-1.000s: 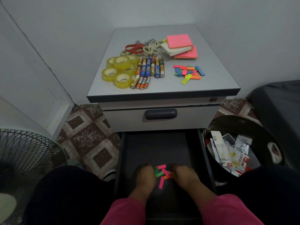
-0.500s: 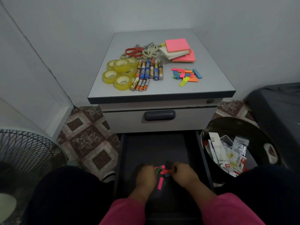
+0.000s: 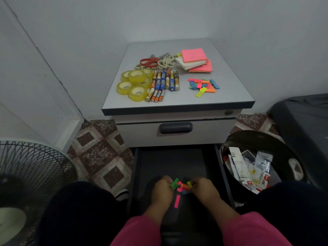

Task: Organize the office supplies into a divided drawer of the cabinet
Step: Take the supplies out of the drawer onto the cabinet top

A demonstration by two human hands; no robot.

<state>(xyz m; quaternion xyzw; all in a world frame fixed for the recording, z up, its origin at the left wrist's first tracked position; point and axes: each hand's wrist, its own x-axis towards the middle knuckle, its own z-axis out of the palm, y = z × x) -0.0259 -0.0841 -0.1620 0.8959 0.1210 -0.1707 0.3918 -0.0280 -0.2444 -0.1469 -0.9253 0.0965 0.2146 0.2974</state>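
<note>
The dark lower drawer (image 3: 170, 162) stands pulled out below the cabinet. Inside it lies a small heap of coloured sticky tabs (image 3: 181, 188), with one pink tab (image 3: 177, 201) loose nearer to me. My left hand (image 3: 162, 191) pinches a green tab at the heap's left. At the heap's right, my right hand (image 3: 204, 189) pinches a yellow and an orange tab. On the cabinet top (image 3: 230, 89) lie more coloured tabs (image 3: 203, 86), yellow tape rolls (image 3: 134, 84), batteries (image 3: 164, 84), scissors (image 3: 156, 62) and sticky note pads (image 3: 194, 61).
A shut upper drawer with a dark handle (image 3: 175, 127) sits above the open one. A black bin (image 3: 257, 166) full of wrappers stands at the right. A fan (image 3: 26, 183) stands at the left on the tiled floor. My knees flank the drawer.
Both hands, which lay beside the tab heap, now have their fingers closed on tabs and have lifted some of them. The view has tilted slightly.
</note>
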